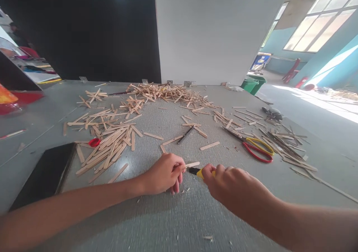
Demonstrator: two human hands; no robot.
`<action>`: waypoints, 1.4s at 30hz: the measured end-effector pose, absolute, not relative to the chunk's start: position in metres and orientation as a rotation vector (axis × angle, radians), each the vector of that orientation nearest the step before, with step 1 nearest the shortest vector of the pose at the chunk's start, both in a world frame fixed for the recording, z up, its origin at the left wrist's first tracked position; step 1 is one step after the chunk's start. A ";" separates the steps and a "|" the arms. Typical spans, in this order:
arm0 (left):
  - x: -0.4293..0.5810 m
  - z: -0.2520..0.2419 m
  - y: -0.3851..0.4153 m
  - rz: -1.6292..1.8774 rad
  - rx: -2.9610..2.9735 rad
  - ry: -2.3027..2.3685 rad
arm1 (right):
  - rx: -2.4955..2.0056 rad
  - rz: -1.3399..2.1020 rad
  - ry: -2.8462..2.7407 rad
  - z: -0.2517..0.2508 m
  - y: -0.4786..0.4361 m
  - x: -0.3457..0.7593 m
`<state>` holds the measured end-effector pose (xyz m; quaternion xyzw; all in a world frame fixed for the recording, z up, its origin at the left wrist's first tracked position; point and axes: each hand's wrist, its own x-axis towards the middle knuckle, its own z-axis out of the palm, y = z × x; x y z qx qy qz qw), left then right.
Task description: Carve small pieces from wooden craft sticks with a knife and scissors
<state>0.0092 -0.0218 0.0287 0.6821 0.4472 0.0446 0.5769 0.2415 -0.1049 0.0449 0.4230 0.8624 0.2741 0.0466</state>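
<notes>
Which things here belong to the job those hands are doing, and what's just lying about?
Likely the job:
wooden stick, in the left hand
yellow-handled cutter, in the right hand
loose sticks, probably more material

Seemingly lying about:
scissors
dark pen-like thing
red ring-shaped thing

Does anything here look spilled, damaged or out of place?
Nothing looks clearly damaged, but it is untidy. Wooden sticks lie in loose, overlapping heaps at mixed angles across the grey surface, rather than stacked. Small wood chips are scattered below the left hand and right hand, loose debris among otherwise whole pieces.
</notes>
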 end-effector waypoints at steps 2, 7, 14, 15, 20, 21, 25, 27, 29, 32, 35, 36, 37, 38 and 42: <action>0.010 0.030 -0.022 0.101 1.602 1.057 | 1.189 0.718 2.686 0.051 -0.098 0.243; 0.010 0.030 -0.020 0.087 1.614 1.056 | 0.992 0.550 2.762 0.042 -0.046 0.281; 0.009 0.028 -0.019 0.135 1.590 1.067 | 1.310 0.787 2.644 0.042 -0.091 0.240; 0.009 0.029 -0.018 0.146 1.589 1.067 | 1.306 0.815 2.666 0.042 -0.093 0.237; 0.011 0.032 -0.017 0.191 1.598 1.044 | 1.105 0.845 2.896 0.030 -0.062 0.269; 0.011 0.032 -0.017 0.194 1.605 1.036 | 1.084 0.875 2.932 0.025 -0.058 0.278; 0.011 0.030 -0.017 0.215 1.638 1.017 | 1.039 1.085 3.026 0.007 -0.065 0.293; 0.012 0.030 -0.017 0.222 1.650 1.023 | 1.055 1.156 3.023 0.002 -0.076 0.290; 0.013 0.030 -0.018 0.220 1.660 1.034 | 1.116 1.168 2.995 -0.001 -0.087 0.284; 0.014 0.029 -0.018 0.217 1.679 1.043 | 1.267 1.090 2.929 -0.004 -0.098 0.277; 0.012 0.030 -0.017 0.195 1.696 1.036 | 1.310 1.030 2.906 -0.005 -0.102 0.274; 0.012 0.030 -0.016 0.177 1.704 1.030 | 1.300 1.030 2.906 -0.005 -0.102 0.274; 0.011 0.031 -0.015 0.155 1.717 1.022 | 1.290 1.024 2.907 -0.005 -0.102 0.275; 0.011 0.032 -0.014 0.130 1.733 1.012 | 1.288 1.004 2.906 -0.006 -0.101 0.276; 0.010 0.038 -0.009 0.036 1.806 0.969 | 1.275 0.864 2.916 -0.007 -0.086 0.286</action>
